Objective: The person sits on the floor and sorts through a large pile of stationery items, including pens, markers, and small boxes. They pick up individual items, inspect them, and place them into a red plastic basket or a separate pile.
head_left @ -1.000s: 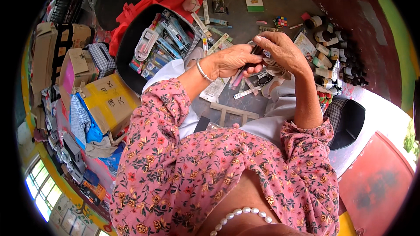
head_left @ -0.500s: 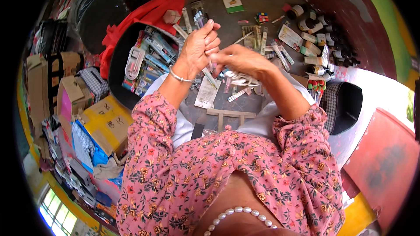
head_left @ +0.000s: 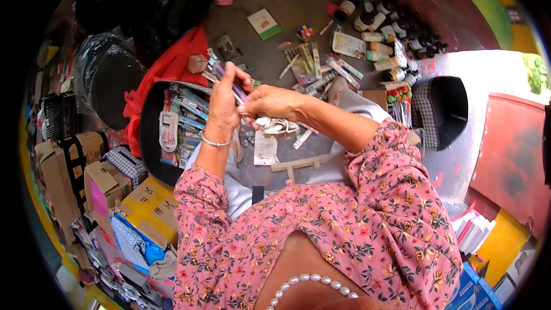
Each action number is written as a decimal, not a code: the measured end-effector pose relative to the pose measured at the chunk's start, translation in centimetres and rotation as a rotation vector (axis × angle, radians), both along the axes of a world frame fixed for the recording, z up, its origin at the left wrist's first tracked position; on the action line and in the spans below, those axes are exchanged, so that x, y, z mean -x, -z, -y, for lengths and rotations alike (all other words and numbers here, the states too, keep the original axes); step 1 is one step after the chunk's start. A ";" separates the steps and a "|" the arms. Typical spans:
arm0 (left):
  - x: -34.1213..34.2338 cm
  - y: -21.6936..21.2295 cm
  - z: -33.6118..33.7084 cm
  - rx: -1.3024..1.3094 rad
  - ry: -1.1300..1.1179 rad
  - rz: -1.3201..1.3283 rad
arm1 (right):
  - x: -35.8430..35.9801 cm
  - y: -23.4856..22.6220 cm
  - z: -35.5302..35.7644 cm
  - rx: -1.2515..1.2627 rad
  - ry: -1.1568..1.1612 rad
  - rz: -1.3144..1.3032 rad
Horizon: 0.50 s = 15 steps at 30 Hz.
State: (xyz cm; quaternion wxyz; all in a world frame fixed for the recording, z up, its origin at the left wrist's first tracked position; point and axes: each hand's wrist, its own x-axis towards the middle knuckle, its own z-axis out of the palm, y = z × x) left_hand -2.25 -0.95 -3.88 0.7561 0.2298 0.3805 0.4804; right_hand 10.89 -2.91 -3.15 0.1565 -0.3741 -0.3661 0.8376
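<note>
My left hand (head_left: 225, 99) is wrapped round a small bunch of slim pens (head_left: 217, 68), purple and pale, whose ends stick out beyond the fingers. At the lower part of the bunch, my right hand (head_left: 270, 103) pinches with thumb and fingers at a purple barrel. Just under the right palm hangs a white bundle of cord (head_left: 279, 126), partly hidden by the hand. Below the hands lies a white printed card (head_left: 266, 148). Left of my left wrist stands a black bin (head_left: 150, 132) full of packaged pens, with a clear case (head_left: 168, 131) on top.
A red cloth (head_left: 172, 57) drapes behind the bin. Ahead on the floor lie a small booklet (head_left: 264, 24), a puzzle cube (head_left: 305, 33) and loose pen packs (head_left: 344, 72). Many dark bottles (head_left: 396, 28) stand far right. Cardboard boxes (head_left: 143, 209) are stacked at left.
The view has shifted to the right. Both hands have come lower and leftward in view with the pens, which now tilt to the left. The white cord has moved along with my right hand.
</note>
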 end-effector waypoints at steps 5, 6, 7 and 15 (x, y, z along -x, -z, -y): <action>0.0 -0.2 0.3 0.065 0.108 0.146 | -0.6 -0.2 -1.1 -0.022 0.083 -0.079; -0.5 -0.7 0.4 0.074 0.082 0.078 | -0.5 0.1 -1.1 -0.008 0.095 -0.116; -0.4 -0.6 0.3 0.054 0.090 0.071 | -0.4 0.3 -1.1 0.007 0.109 -0.154; 0.0 -0.1 0.6 -0.004 0.271 0.065 | 0.0 0.2 -0.6 -0.076 0.072 -0.095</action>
